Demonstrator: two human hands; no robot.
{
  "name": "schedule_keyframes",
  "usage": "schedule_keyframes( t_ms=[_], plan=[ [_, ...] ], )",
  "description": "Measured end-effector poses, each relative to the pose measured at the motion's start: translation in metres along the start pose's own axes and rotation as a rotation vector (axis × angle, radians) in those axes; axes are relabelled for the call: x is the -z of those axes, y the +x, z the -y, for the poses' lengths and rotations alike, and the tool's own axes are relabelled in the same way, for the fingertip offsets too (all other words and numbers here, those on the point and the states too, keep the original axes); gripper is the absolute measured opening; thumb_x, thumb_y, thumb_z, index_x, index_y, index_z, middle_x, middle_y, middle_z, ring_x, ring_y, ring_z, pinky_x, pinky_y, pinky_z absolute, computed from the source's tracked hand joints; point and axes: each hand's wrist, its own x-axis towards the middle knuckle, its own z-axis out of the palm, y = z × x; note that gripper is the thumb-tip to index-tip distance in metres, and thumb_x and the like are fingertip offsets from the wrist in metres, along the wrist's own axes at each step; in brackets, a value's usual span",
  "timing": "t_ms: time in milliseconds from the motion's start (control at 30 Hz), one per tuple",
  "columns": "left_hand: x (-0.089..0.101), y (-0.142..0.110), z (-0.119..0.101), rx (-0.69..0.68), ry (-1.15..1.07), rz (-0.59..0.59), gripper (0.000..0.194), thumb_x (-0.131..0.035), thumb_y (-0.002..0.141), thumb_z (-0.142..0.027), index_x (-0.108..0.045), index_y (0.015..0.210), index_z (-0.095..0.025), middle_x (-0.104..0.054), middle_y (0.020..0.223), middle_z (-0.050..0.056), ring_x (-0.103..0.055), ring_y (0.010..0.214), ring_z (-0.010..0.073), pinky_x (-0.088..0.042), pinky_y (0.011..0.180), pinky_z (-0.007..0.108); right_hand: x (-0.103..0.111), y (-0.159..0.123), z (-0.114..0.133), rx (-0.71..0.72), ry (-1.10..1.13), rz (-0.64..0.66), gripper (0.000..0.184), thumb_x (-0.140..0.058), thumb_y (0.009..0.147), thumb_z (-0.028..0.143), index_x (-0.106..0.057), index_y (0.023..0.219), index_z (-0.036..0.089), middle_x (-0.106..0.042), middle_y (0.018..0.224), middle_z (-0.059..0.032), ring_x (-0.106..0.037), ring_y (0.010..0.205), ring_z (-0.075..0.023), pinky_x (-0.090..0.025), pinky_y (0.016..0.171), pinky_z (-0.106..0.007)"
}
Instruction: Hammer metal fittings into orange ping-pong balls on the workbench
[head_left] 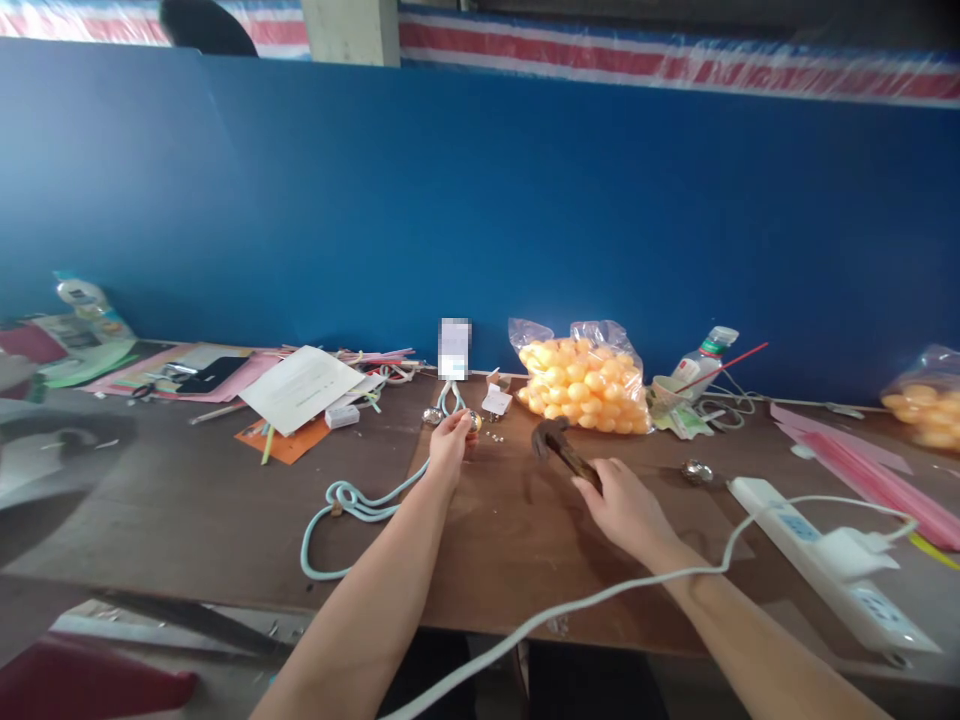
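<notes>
My right hand [621, 505] is wrapped round the wooden handle of a claw hammer [559, 445], whose dark head is raised a little over the brown table. The fingers of my left hand [450, 440] pinch a small shiny round piece [475, 420], gold and silver in colour and too small to name. A similar silver piece [432, 416] rests just left of that hand. Pale blue cord [352, 495] lies looped on the tabletop, partly behind my left forearm. Tiny white bits [495, 437] are scattered between the hand and the hammer.
A clear bag of orange balls [581, 385] stands behind the hammer. On the right lie a silver object [697, 471] and a power strip [832, 560]; its white cable [570, 608] crosses over my right forearm. Papers [300, 390] spread at left. A blue partition [480, 200] borders the table.
</notes>
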Motion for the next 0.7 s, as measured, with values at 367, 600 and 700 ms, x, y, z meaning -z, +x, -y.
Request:
schedule_keyframes(
  t_ms=[367, 600, 700],
  plan=[
    [-0.002, 0.000, 0.000, -0.015, 0.089, -0.075, 0.033, -0.072, 0.072, -0.025, -0.068, 0.101, -0.009, -0.065, 0.074, 0.004, -0.057, 0.054, 0.0075, -0.049, 0.052, 0.020, 0.002, 0.010, -0.030, -0.074, -0.273, 0.061, 0.021, -0.056, 0.086, 0.030, -0.061, 0.101, 0.016, -0.059, 0.097, -0.0141, -0.059, 0.092, -0.0293, -0.041, 0.075, -0.036],
    [-0.004, -0.005, -0.002, 0.009, 0.091, -0.076, 0.032, -0.072, 0.073, -0.024, -0.068, 0.101, -0.009, -0.064, 0.074, 0.004, -0.057, 0.054, 0.0074, -0.049, 0.051, 0.020, -0.025, 0.061, 0.047, 0.173, 0.156, 0.046, 0.017, -0.052, 0.088, 0.024, -0.063, 0.100, 0.024, -0.064, 0.102, -0.0053, -0.061, 0.092, -0.0193, -0.041, 0.074, -0.027],
    [-0.004, -0.005, -0.002, 0.014, 0.106, -0.078, 0.032, -0.072, 0.073, -0.025, -0.069, 0.101, -0.010, -0.065, 0.075, 0.004, -0.058, 0.055, 0.0079, -0.049, 0.051, 0.020, -0.054, 0.083, 0.066, 0.146, 0.182, 0.122, 0.018, -0.056, 0.085, 0.025, -0.062, 0.102, 0.023, -0.064, 0.102, -0.0062, -0.061, 0.087, -0.0191, -0.039, 0.069, -0.027]
  ],
)
